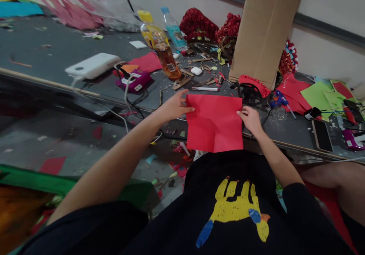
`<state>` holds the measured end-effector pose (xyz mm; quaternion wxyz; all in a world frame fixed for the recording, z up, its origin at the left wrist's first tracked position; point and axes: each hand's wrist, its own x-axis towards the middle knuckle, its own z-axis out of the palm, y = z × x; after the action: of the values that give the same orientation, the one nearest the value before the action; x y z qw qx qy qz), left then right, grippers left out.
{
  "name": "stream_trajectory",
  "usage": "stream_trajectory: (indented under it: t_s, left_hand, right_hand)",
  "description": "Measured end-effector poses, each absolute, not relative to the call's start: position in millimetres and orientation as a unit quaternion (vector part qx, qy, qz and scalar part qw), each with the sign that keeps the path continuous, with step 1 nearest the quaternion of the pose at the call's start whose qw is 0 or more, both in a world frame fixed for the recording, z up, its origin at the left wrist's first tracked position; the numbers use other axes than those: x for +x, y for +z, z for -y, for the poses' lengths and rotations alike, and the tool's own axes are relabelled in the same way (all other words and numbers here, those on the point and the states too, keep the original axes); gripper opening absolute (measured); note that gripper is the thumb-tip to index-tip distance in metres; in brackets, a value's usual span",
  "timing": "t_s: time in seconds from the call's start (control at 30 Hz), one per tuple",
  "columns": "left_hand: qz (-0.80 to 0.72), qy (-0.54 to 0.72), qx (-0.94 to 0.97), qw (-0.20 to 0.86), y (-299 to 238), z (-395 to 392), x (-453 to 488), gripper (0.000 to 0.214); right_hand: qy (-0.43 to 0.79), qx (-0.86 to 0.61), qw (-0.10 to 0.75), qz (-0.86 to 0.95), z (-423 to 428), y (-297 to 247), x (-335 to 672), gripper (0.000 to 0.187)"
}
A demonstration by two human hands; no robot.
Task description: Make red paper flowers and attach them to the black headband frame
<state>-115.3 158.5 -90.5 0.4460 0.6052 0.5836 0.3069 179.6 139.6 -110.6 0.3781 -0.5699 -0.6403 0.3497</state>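
A sheet of red paper [215, 121] with crease lines is spread out in front of my body, partly over the table's front edge. My left hand [175, 105] grips its upper left edge, thumb in front and other fingers partly behind. At the upper right edge, my right hand [250, 118] pinches the sheet between thumb and fingers. A marker pen [205, 89] lies on the table just beyond the paper. Right of the sheet is a blue glue gun [281, 99], beside more red paper [296, 95].
A tea bottle [162, 49], a water bottle [174, 30] and a white power bank [92, 65] with cables occupy the table's left part. A tall cardboard piece [265, 30] leans at the back. A phone [322, 135] and green paper [321, 97] lie right. Scraps litter the floor.
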Motion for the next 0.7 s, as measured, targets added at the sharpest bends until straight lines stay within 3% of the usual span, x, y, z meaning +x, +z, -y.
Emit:
stream_trajectory:
  t_s: [0.2,0.4,0.53,0.7]
  left_hand:
    - [-0.642,0.258,0.679,0.248,-106,-163,-139,0.089]
    - [-0.664,0.145,0.728,0.093,-92,-142,-114,0.064]
    - [-0.604,0.06,0.794,-0.025,-85,-132,-99,0.04]
    - [-0.503,0.021,0.864,0.033,-91,-142,-94,0.04]
  right_hand:
    - [0.203,-0.647,0.216,0.703,-149,-105,131,0.048]
    - [0.128,-0.68,0.094,0.716,-147,-94,117,0.054]
    - [0.08,-0.662,0.046,0.744,-143,-89,113,0.04]
    - [0.019,-0.634,-0.02,0.772,-138,-86,106,0.037]
